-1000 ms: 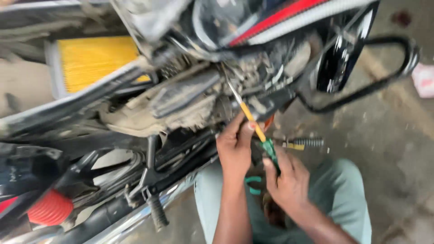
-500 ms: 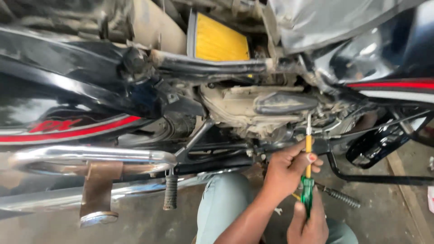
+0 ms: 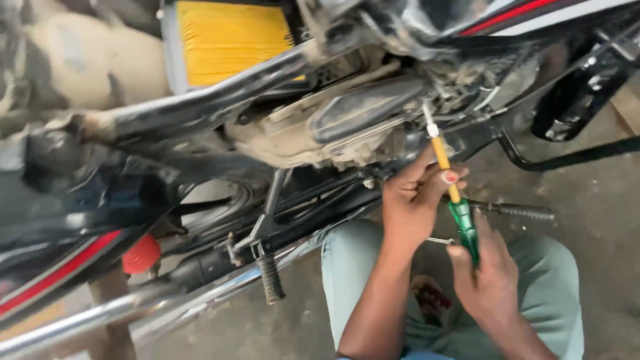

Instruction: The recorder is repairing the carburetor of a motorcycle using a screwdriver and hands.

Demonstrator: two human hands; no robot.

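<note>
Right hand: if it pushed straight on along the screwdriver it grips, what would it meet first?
The right hand would likely run into the left hand, which steadies the screwdriver shaft just ahead; beyond that lies the motorcycle engine. Depth is uncertain.

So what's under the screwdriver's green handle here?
The right hand wraps the lower part of the screwdriver; below lie pale green trousers and a footpeg behind. The handle's end is covered by the palm.
</note>
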